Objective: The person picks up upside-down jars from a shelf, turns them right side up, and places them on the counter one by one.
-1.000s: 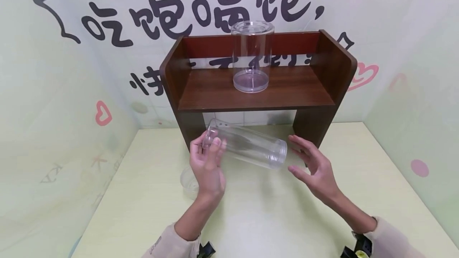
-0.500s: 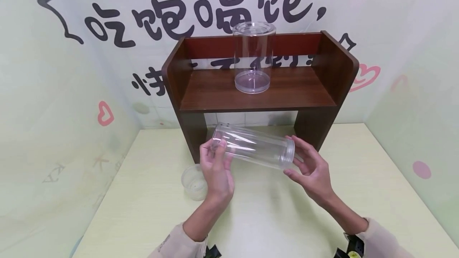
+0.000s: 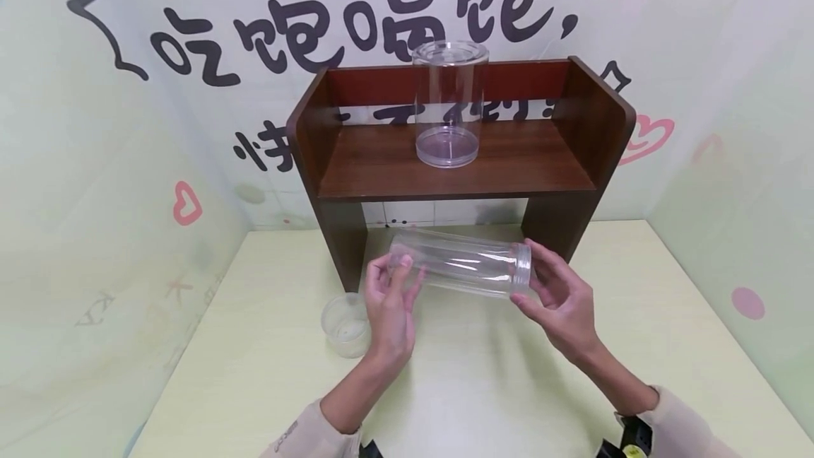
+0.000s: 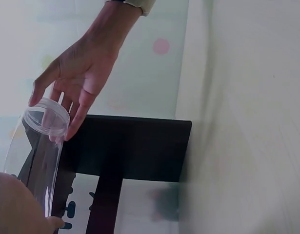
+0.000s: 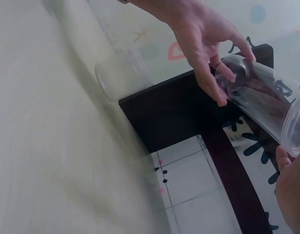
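Observation:
A clear cylindrical plastic jar (image 3: 464,263) lies nearly sideways in the air in front of the shelf's lower opening. My left hand (image 3: 389,316) holds its left end between thumb and fingers. At the other end, where a ridged rim or lid shows, my right hand (image 3: 564,308) grips with thumb below and fingers round the far side. In the left wrist view, the ridged end of the jar (image 4: 48,117) sits between the right thumb and fingers. The right wrist view has the left hand (image 5: 201,44) spread round the opposite end. Whether that ridged end is capped, I cannot tell.
A dark brown wooden shelf (image 3: 381,172) stands at the back of the pale table (image 3: 470,387). On it is a larger clear jar (image 3: 448,101), upright. One short clear container (image 3: 346,331) sits on the table beside my left wrist. Printed cloth walls enclose the sides.
The jar has shifted to the right and slightly down and become more level. My right hand, apart from it at first, has come onto its ridged end. The left hand moved right with it.

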{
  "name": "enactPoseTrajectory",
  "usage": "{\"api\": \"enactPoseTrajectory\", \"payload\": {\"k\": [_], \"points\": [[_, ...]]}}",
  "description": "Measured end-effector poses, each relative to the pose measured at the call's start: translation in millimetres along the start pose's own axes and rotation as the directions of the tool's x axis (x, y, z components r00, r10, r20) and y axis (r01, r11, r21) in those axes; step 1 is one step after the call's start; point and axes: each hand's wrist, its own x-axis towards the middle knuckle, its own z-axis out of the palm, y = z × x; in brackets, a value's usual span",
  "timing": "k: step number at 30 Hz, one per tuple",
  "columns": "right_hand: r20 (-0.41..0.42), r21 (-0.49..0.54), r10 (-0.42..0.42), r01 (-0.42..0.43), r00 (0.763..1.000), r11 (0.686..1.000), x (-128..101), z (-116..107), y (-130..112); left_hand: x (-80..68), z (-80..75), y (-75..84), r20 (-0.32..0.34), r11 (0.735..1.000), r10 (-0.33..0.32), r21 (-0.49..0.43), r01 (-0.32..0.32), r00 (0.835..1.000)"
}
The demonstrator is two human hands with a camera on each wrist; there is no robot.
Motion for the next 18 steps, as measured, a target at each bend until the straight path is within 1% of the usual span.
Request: {"api": "enactPoseTrajectory", "payload": {"k": [2,5,7,9,11,12,14,16,18], "points": [[0.008,-0.011,-0.011,0.011,1.0,1.0,2.4,-2.6,-1.6,0.6,-3.4,0.1,0.018,0.999,-0.04,0.034,0.039,0.999],[0.019,-0.046,-0.005,0.006,1.0,0.999,5.7,-7.2,-4.5,1.1,-8.6,0.5,0.033,0.989,-0.095,0.12,0.091,0.995],[0.031,-0.059,-0.01,0.012,0.999,0.998,7.3,-10.3,-6.0,1.1,-12.1,0.7,0.038,0.974,-0.109,0.205,0.099,0.993],[0.044,-0.055,-0.023,0.025,0.999,0.998,8.7,-13.0,-7.5,1.2,-15.5,1.3,0.047,0.952,-0.103,0.295,0.085,0.994],[0.057,-0.04,-0.053,0.055,0.997,0.998,10.0,-15.4,-8.7,1.6,-18.5,2.6,0.077,0.929,-0.077,0.367,0.043,0.994],[0.062,-0.032,-0.067,0.069,0.996,0.997,10.7,-16.6,-9.3,1.7,-19.9,3.3,0.098,0.915,-0.054,0.403,0.01,0.994],[0.07,-0.022,-0.087,0.089,0.994,0.996,12.2,-18.8,-11.1,2.3,-22.1,5.3,0.146,0.893,0.001,0.444,-0.066,0.989],[0.078,-0.038,-0.096,0.099,0.992,0.994,13.4,-21.8,-12.6,2.8,-24.0,7.6,0.198,0.869,0.072,0.468,-0.159,0.978],[0.085,-0.076,-0.081,0.087,0.993,0.993,14.2,-25.2,-14.5,3.3,-25.8,9.7,0.237,0.835,0.164,0.484,-0.263,0.958]]}}
